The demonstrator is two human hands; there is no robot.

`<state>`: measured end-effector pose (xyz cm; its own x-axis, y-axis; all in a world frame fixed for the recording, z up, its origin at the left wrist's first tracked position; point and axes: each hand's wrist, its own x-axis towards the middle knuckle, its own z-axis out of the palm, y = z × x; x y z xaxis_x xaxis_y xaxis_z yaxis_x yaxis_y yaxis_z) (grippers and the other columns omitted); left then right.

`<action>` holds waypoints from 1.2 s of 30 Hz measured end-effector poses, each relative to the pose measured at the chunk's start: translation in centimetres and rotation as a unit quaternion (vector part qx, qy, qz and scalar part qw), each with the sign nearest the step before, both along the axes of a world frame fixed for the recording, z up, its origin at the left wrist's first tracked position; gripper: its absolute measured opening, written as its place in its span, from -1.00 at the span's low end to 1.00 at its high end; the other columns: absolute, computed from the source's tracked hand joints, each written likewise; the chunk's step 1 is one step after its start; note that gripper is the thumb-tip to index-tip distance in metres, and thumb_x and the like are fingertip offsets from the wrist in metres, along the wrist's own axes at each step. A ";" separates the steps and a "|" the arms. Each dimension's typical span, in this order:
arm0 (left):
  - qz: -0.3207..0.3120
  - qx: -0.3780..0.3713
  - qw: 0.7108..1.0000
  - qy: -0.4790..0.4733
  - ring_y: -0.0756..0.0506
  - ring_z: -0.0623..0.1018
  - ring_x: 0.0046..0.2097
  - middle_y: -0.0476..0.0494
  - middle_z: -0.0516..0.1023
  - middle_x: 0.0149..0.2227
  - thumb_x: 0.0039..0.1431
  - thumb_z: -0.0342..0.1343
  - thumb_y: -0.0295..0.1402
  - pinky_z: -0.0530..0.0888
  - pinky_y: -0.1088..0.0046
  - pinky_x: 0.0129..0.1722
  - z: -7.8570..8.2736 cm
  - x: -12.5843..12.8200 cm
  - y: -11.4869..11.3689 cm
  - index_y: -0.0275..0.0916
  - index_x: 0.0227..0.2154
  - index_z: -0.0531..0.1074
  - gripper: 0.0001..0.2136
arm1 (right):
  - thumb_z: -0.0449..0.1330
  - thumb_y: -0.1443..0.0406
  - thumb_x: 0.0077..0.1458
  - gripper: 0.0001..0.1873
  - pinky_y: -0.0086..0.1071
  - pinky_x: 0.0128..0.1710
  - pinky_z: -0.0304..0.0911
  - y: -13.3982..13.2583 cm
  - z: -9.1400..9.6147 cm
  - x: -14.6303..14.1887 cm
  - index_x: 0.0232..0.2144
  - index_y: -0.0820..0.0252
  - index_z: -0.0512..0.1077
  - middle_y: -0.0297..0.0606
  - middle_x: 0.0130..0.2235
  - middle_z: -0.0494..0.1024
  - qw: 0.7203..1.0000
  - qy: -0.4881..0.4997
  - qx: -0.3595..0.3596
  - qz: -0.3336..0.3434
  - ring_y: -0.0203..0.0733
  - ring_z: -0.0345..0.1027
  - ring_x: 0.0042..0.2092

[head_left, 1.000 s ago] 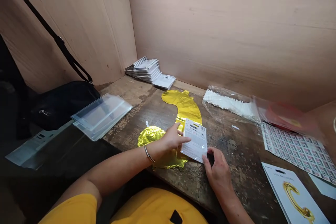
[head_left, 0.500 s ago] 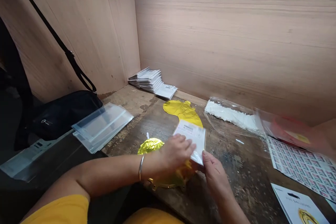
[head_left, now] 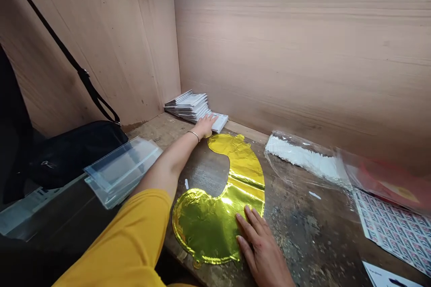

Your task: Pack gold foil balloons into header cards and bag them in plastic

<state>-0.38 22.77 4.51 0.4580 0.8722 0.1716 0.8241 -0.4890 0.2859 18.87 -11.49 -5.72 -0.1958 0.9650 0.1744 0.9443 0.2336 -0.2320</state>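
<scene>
A flat gold foil balloon (head_left: 232,188), shaped like a letter C, lies on the worn wooden table (head_left: 303,228). My right hand (head_left: 257,246) rests flat on the balloon's lower right edge, fingers stretched out. My left hand (head_left: 205,124) is stretched far forward to the stack of white packets (head_left: 191,105) in the back corner. Its fingers lie on a white packet (head_left: 218,121) at the front of that stack. Whether they grip it I cannot make out.
Clear plastic sleeves (head_left: 121,168) and a black bag (head_left: 74,148) with a strap sit at the left. A clear bag of white sticks (head_left: 299,154), a reddish bag (head_left: 387,179) and a sticker sheet (head_left: 393,228) lie at the right. Wooden walls close in the back and left.
The white packet left the balloon; my left hand carried it forward to the corner stack. My right hand let go of it and now lies flat on the balloon, which is unfolded.
</scene>
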 end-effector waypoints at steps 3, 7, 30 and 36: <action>-0.010 -0.025 1.000 0.007 -0.23 0.40 0.15 -0.40 0.39 0.15 0.17 0.01 -0.47 0.26 0.27 0.15 -0.1 -0.2 -3.6 -0.38 0.10 0.34 -0.59 | 0.09 0.22 0.21 -0.56 0.13 0.17 0.23 -0.1 0.4 0.2 0.13 0.04 0.40 -0.13 0.25 0.30 1.000 0.022 -0.007 0.000 0.15 0.16 0.26; -0.128 -0.117 0.982 0.075 -0.23 0.52 -0.12 -0.27 0.55 -0.13 0.03 0.23 -0.10 0.40 0.35 -0.14 -1.7 -3.7 -12.6 -0.29 -0.13 0.47 -0.58 | 0.11 0.28 0.20 -0.57 0.12 0.18 0.19 -0.2 1.3 0.1 0.12 0.09 0.41 -0.07 0.24 0.31 0.998 0.050 -0.023 0.002 0.14 0.16 0.26; 0.008 -0.411 0.889 -0.200 0.07 0.17 -0.62 0.07 0.23 -0.67 -0.05 0.17 0.07 0.05 0.53 -0.62 -3.9 -5.1 -20.6 -0.25 -0.66 0.28 -0.54 | 0.19 0.13 0.16 -0.56 0.02 0.15 0.25 -3.5 4.4 0.5 0.07 0.12 0.40 -0.07 0.16 0.42 0.990 0.137 0.014 0.014 0.07 0.26 0.20; 0.045 -0.428 0.844 -0.321 0.07 0.19 -0.61 0.08 0.22 -0.66 0.01 0.09 0.17 0.13 0.54 -0.60 -4.7 -3.9 -21.6 -0.23 -0.64 0.23 -0.48 | 0.26 0.06 0.08 -0.43 -0.06 0.07 0.32 -4.4 5.4 -4.4 0.07 0.20 0.33 0.02 0.08 0.46 0.977 0.178 0.105 0.054 0.06 0.35 0.09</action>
<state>-4.25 1.20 -0.21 0.4359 0.8291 -0.3502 0.3874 0.1783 0.9045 14.45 -15.86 -0.31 -0.1865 0.8776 0.4416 0.7796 0.4057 -0.4771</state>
